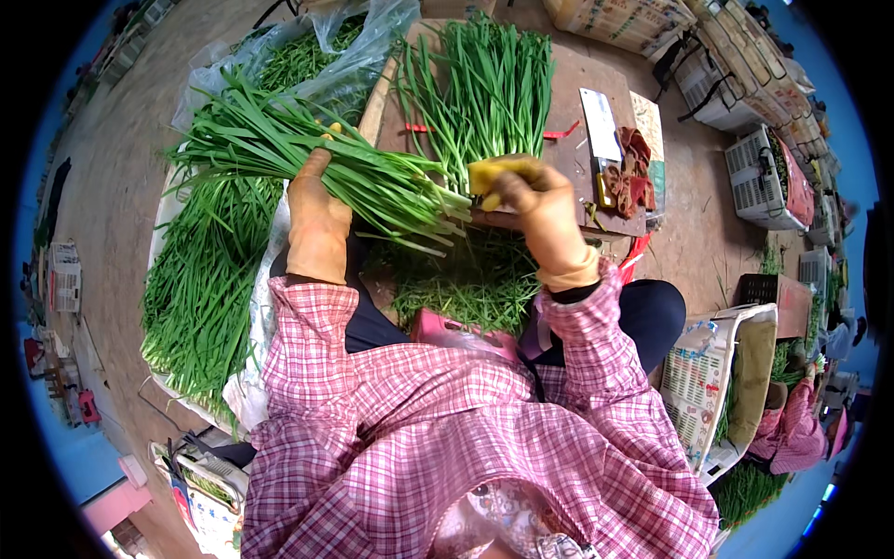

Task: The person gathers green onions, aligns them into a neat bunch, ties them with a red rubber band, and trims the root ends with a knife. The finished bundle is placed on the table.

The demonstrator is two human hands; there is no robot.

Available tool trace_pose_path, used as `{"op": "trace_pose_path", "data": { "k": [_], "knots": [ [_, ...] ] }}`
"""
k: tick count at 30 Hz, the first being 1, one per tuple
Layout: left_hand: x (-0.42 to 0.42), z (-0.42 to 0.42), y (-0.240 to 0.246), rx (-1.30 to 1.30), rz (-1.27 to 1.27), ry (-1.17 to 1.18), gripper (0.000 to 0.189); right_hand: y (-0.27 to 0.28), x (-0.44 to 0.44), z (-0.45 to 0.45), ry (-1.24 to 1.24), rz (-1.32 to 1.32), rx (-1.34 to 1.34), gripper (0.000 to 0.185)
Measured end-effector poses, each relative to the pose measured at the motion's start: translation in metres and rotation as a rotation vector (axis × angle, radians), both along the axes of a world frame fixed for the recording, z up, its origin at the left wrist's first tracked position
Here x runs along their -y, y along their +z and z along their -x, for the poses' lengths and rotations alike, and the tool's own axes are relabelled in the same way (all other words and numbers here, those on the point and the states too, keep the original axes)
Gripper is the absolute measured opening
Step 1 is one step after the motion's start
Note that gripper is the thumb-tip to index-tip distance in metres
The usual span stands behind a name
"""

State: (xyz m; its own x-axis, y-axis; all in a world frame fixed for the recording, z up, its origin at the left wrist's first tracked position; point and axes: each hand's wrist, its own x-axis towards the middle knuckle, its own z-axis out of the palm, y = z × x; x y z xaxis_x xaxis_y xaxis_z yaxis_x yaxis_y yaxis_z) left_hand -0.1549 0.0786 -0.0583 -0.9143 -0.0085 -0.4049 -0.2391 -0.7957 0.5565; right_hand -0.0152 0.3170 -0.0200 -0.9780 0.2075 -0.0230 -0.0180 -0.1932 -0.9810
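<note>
My left hand (318, 227), in a tan glove, grips a bunch of long green garlic chives (328, 157). Their pale cut ends point right, over the front edge of a brown wooden board (576, 70). More garlic chives (489, 77) lie on the board, leaves pointing away from me. A red tie (561, 133) shows beneath them. My right hand (538, 199), gloved with yellow fingertips, has its fingers curled at the base of that pile, close to the held stalk ends. It is slightly blurred, and whether stalks are between its fingers is unclear.
A crate at left is heaped with garlic chives (209, 272), beside a clear plastic bag (377, 49). A white flat piece (599, 122) and a reddish cloth (632, 175) lie on the board. Leaf trimmings (468, 283) cover the ground below. A white basket (698, 377) stands at right.
</note>
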Motion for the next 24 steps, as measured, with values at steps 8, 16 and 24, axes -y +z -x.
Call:
{"op": "trace_pose_path", "data": {
  "k": [8,16,24],
  "knots": [
    [-0.007,-0.019,0.004,-0.045,0.069,-0.002,0.03,-0.015,0.035,0.023,-0.011,-0.717,-0.161,0.019],
    [-0.008,-0.024,0.004,-0.039,0.122,0.023,0.029,-0.015,0.001,0.014,0.02,0.649,0.0,0.026],
    [-0.009,-0.032,0.013,-0.084,0.113,0.011,0.03,0.006,0.029,0.014,-0.007,-0.899,-0.417,0.035]
  ]
}}
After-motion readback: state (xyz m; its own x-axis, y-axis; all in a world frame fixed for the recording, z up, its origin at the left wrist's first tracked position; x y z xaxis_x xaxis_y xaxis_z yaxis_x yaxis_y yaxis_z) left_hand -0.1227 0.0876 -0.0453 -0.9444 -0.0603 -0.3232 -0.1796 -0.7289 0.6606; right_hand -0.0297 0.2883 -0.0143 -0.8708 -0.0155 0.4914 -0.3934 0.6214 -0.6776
